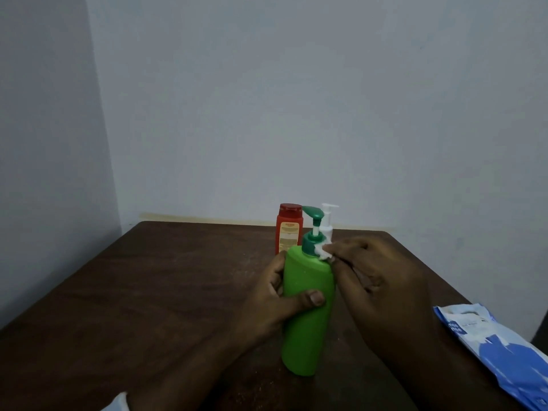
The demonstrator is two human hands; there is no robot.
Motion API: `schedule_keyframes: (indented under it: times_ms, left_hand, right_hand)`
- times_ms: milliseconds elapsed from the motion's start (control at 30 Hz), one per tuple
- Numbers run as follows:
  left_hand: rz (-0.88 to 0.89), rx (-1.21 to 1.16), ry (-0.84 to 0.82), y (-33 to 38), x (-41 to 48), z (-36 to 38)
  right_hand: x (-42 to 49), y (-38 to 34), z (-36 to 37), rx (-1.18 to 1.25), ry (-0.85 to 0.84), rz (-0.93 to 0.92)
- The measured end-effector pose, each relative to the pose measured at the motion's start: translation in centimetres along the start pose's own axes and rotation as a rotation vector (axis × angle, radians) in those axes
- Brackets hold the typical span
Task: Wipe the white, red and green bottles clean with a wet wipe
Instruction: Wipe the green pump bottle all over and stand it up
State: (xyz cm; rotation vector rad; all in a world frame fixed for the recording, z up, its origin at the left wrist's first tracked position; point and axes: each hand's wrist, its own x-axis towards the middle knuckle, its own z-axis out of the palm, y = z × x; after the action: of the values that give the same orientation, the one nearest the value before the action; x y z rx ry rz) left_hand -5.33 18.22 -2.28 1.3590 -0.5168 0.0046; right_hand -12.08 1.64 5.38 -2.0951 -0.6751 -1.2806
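Pale grey walls [296,99] meet in a corner at the far left, and in front of them stands a dark brown wooden worktop [148,292] with some small light specks on its surface.

Near the middle of the worktop is the green bottle [306,336]. The left hand [272,298] grips its body from the left side, with the thumb lying across the front and the fingers curled behind. I cannot say for sure if its base rests on the worktop or is lifted a little, because the view from above is steep. The right hand [376,280] comes from the right and pinches a small crumpled white wet wipe [323,252], which it presses against the shoulder of the green bottle, just below the dark green collar of the pump [312,213].

Behind the green bottle, at the far edge, the red bottle [289,229] stands upright with its label to the viewer. Its lower right part is hidden by the green bottle. The white bottle [327,221] is just to the right of it, but only its pump and neck show, since the green pump and the right hand cover the rest.

On the near right edge of the worktop lies a blue and white pack of wipes [504,351], flat and well apart from the bottles. One corner of a light sleeve [118,403] shows at the near left.
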Motion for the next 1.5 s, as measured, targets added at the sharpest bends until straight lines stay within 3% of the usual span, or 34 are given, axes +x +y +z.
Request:
schedule_keyframes:
  times_ms: [167,267,467,667,733,933,1000,1067,1133,1200,1267,1400,1500]
  left_hand:
    - [0.004,0.031,-0.026,0.2,-0.2,0.1]
    - [0.017,0.090,-0.038,0.3,-0.5,0.2]
    - [0.064,0.166,-0.040,-0.7,-0.6,0.4]
    - [-0.059,-0.019,-0.061,-0.2,-0.9,0.2]
    - [-0.106,-0.092,0.014,-0.7,-0.7,0.0]
    - [-0.067,-0.143,0.014,-1.4,0.4,-0.4]
    - [-0.066,-0.143,0.023,-1.6,0.5,-0.5]
    - [-0.046,-0.120,0.024,-1.5,0.3,-0.4]
    - [-0.064,-0.122,-0.008,-1.7,0.1,-0.3]
    - [-0.133,-0.175,-0.007,-1.7,0.0,-0.1]
    - [-0.179,-0.179,0.021,-1.8,0.0,-0.2]
    - [-0.181,-0.096,0.002,-1.4,0.1,-0.2]
    - [-0.204,-0.053,-0.033,-1.3,-0.1,-0.2]
  right_hand:
    - [-0.1,-0.5,1.9,-0.127,0.063,-0.080]
    - [-1.6,0.1,2.8,-0.218,0.017,-0.126]
    - [-0.4,0.1,3.1,-0.196,0.078,-0.149]
    - [-3.2,1.4,3.6,-0.198,-0.028,-0.219]
    - [-3.9,2.0,3.9,-0.186,-0.057,-0.240]
    - [-8.9,2.5,5.4,-0.334,-0.393,-0.461]
    - [-9.1,2.3,5.1,-0.339,-0.568,-0.350]
    - [-8.1,2.3,4.5,-0.273,-0.607,-0.193]
    - [-5.9,1.9,3.4,-0.059,-0.464,0.000]
    - [-3.6,0.9,2.5,0.121,-0.251,0.049]
    - [-3.2,-0.2,2.3,0.039,-0.242,-0.020]
    - [-8.0,0.6,4.0,-0.234,-0.613,-0.108]
    - [-9.0,2.6,3.2,-0.304,-0.679,-0.172]
